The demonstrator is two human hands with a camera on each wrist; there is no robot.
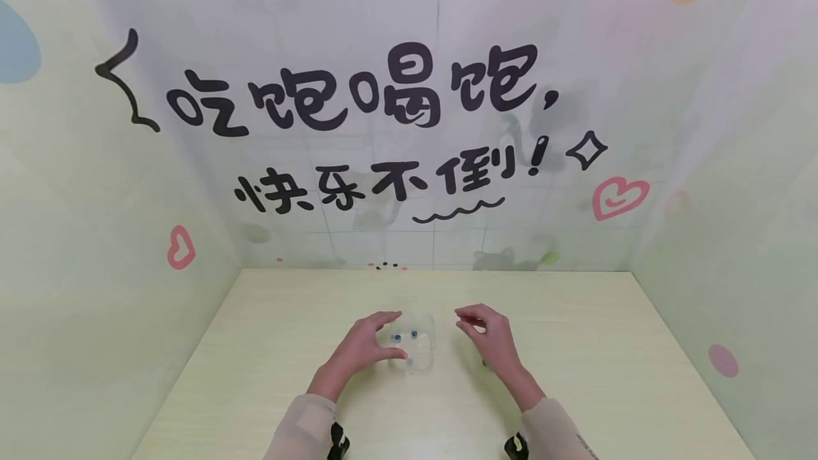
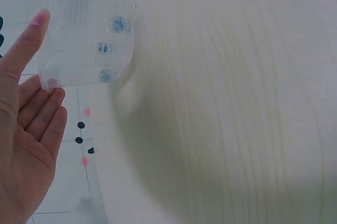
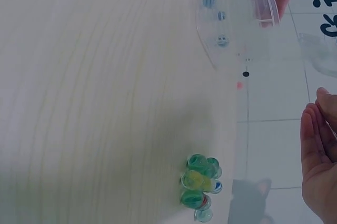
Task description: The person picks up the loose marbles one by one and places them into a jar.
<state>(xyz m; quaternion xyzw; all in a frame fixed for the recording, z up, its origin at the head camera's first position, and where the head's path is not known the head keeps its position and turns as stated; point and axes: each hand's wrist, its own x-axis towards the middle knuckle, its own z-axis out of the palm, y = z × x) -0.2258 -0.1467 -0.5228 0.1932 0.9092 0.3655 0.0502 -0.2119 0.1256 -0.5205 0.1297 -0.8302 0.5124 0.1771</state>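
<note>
A clear plastic box (image 1: pixel 420 357) stands on the table with three bluish glass marbles (image 2: pixel 118 23) inside. My left hand (image 1: pixel 366 341) holds its left side between thumb and fingers. To the right of the box, my right hand (image 1: pixel 488 332) hovers apart from it. Its fingers (image 3: pixel 315 129) are loosely bent, the thumb near their tips, and no object shows between them. Below the right hand, several green, yellow and clear glass marbles (image 3: pixel 196 180) lie clustered on the table; the head view shows only a bit of them past the wrist.
The pale wood-grain table (image 1: pixel 255 389) meets a printed back wall (image 1: pixel 358 247) with large black lettering. Light side walls (image 1: pixel 703 268) rise on the left and right. A black strap (image 1: pixel 516 446) shows beneath each sleeve.
</note>
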